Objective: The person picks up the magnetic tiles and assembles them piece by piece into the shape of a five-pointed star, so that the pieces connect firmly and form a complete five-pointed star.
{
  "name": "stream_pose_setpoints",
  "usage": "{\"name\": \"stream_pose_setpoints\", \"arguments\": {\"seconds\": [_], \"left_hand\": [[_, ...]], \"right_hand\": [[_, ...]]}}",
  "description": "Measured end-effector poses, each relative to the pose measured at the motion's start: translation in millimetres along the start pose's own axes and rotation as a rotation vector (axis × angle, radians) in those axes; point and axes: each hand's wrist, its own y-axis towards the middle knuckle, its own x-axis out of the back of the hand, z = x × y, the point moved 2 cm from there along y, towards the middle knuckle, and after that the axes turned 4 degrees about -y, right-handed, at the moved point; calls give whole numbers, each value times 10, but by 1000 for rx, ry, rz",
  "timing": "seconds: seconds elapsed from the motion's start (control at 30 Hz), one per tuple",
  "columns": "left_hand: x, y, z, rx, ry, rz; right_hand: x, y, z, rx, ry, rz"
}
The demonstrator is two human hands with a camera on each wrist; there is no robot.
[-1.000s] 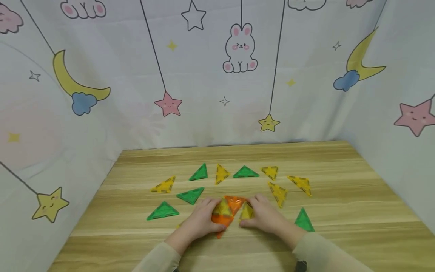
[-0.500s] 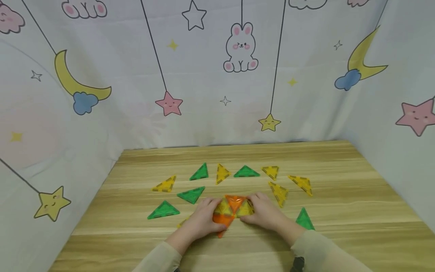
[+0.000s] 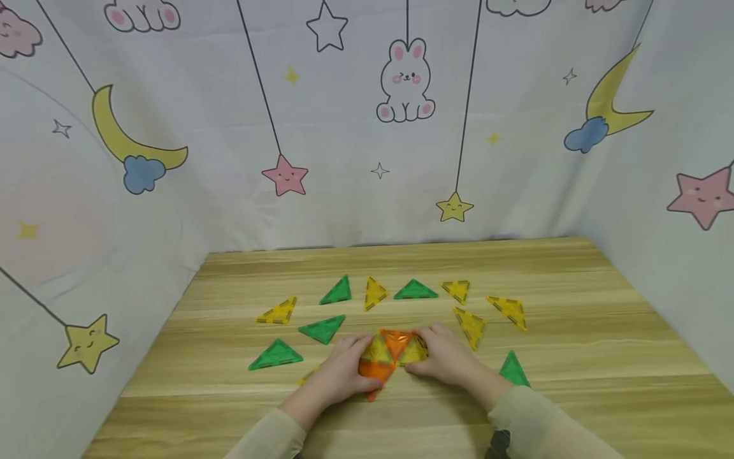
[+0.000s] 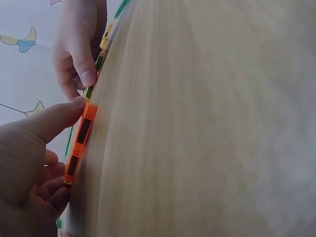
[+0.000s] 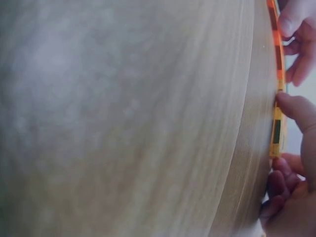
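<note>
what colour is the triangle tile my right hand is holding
That triangle tile is yellow, best seen in the head view.

On the table (image 3: 424,417), a tile cluster (image 3: 397,344) sits between left hand (image 3: 344,368) and right hand (image 3: 444,360). Loose tiles (image 3: 415,291) lie left, right and behind it; a cloth (image 3: 344,121) hangs behind the table.

Can read no text, label, brand, number or sign in any view.
</note>
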Motion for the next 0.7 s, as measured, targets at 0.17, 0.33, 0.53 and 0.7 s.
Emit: {"name": "stream_pose_setpoints", "arguments": {"seconds": [0.17,0.33,0.53,0.7], "left_hand": [[10,0,9,0,-2,2],[27,-15,32,-13,-28,9],[122,-105,96,-64,-66,-34],[220,-199,184,-103,-72,-80]], "right_hand": [[7,3,-3,9,3,-6],[15,-13,-43,13,59,13],[153,-101,-88,32,169,50],[319,-127,-204,64,164,7]]}}
